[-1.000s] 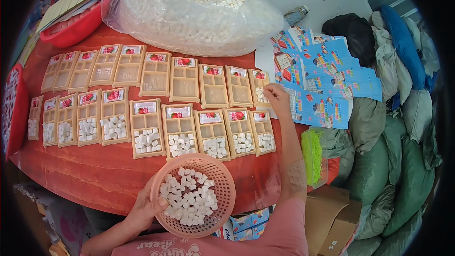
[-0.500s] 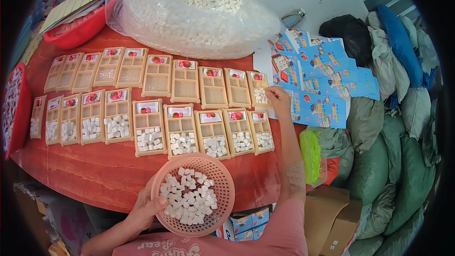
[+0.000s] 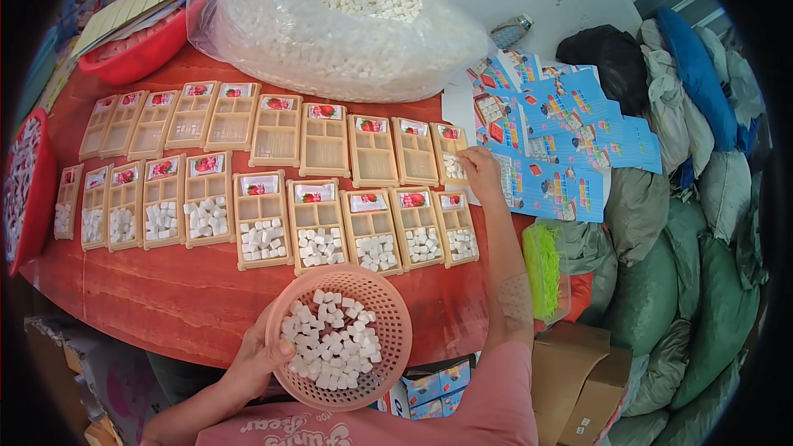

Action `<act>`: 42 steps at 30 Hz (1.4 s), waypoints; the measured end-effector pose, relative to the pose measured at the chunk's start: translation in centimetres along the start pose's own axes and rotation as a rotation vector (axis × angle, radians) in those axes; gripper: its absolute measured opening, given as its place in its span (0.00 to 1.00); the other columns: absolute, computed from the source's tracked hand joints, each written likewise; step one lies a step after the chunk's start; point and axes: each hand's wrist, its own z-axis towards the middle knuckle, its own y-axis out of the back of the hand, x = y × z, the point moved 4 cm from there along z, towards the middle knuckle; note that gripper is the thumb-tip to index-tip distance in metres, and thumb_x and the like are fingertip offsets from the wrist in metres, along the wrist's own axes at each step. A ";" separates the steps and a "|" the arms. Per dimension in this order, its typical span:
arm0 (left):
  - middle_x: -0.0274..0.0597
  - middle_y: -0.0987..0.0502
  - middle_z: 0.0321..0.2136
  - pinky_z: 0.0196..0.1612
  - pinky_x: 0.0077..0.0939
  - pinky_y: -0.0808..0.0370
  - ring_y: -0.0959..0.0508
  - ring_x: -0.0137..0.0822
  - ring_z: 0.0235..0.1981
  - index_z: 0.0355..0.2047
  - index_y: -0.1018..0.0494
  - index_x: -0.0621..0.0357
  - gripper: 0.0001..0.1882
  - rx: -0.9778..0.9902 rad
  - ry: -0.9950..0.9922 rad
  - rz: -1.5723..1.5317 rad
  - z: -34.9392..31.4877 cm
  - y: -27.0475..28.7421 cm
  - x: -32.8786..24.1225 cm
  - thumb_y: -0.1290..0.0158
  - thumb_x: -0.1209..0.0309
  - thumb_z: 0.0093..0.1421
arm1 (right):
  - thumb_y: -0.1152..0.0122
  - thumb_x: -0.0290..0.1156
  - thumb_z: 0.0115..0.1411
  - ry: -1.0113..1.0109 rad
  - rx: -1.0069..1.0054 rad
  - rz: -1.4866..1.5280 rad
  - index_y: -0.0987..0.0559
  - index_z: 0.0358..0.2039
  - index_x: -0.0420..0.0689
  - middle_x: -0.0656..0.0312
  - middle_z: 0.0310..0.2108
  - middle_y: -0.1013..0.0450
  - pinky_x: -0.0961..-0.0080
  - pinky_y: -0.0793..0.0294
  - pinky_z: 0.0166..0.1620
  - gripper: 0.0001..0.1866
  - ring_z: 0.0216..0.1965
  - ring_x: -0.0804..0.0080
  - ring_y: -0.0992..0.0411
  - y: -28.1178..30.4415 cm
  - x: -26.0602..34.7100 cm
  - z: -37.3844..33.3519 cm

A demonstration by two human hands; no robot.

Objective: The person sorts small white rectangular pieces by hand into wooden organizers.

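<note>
from my end i see a red, wood-grained table (image 3: 206, 314) with a curved near edge. two rows of beige trays cross it from left edge to right: the near row (image 3: 262, 205) and, just behind, the far row (image 3: 275, 147). a big clear bag (image 3: 330, 49) rests at the far edge. one red basin (image 3: 153, 62) sits at the far left corner, another red tub (image 3: 43, 206) by the left edge; i can't tell if that one is fully on.
</note>
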 end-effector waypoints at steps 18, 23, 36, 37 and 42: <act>0.43 0.35 0.54 0.57 0.29 0.38 0.36 0.32 0.56 0.62 0.47 0.60 0.36 0.030 -0.160 0.031 2.4 -1.3 -3.3 0.47 0.57 0.60 | 0.36 0.45 0.50 0.485 0.573 -0.056 0.33 0.53 0.38 0.49 0.53 0.36 0.63 0.31 0.50 0.34 0.50 0.54 0.33 0.6 29.4 -11.5; 0.42 0.34 0.54 0.57 0.28 0.37 0.35 0.32 0.56 0.61 0.46 0.61 0.35 0.011 -0.220 -0.049 1.7 -1.1 -2.6 0.47 0.58 0.60 | 0.38 0.49 0.50 0.440 0.547 -0.147 0.38 0.56 0.38 0.43 0.51 0.39 0.61 0.31 0.49 0.40 0.48 0.47 0.34 0.8 30.2 -14.0; 0.44 0.37 0.55 0.57 0.30 0.38 0.35 0.33 0.56 0.62 0.47 0.61 0.34 -0.021 -0.200 -0.014 2.2 -1.6 -1.9 0.50 0.58 0.62 | 0.40 0.33 0.56 0.274 0.703 0.539 0.35 0.53 0.44 0.50 0.46 0.37 0.63 0.28 0.42 0.25 0.41 0.51 0.30 -0.8 29.7 -14.5; 0.44 0.37 0.55 0.57 0.30 0.38 0.35 0.33 0.56 0.62 0.47 0.61 0.34 -0.024 -0.208 -0.014 2.1 -1.8 -2.1 0.50 0.58 0.62 | 0.40 0.33 0.56 0.320 0.663 0.566 0.34 0.52 0.43 0.52 0.45 0.35 0.65 0.26 0.40 0.24 0.41 0.53 0.29 -0.9 29.8 -14.4; 0.44 0.36 0.55 0.58 0.30 0.38 0.36 0.33 0.56 0.62 0.49 0.60 0.34 -0.012 -0.186 -0.027 2.0 -2.3 -2.6 0.49 0.58 0.62 | 0.41 0.32 0.55 0.460 0.631 0.373 0.32 0.49 0.42 0.55 0.42 0.33 0.70 0.23 0.32 0.21 0.37 0.57 0.27 -1.4 30.4 -14.6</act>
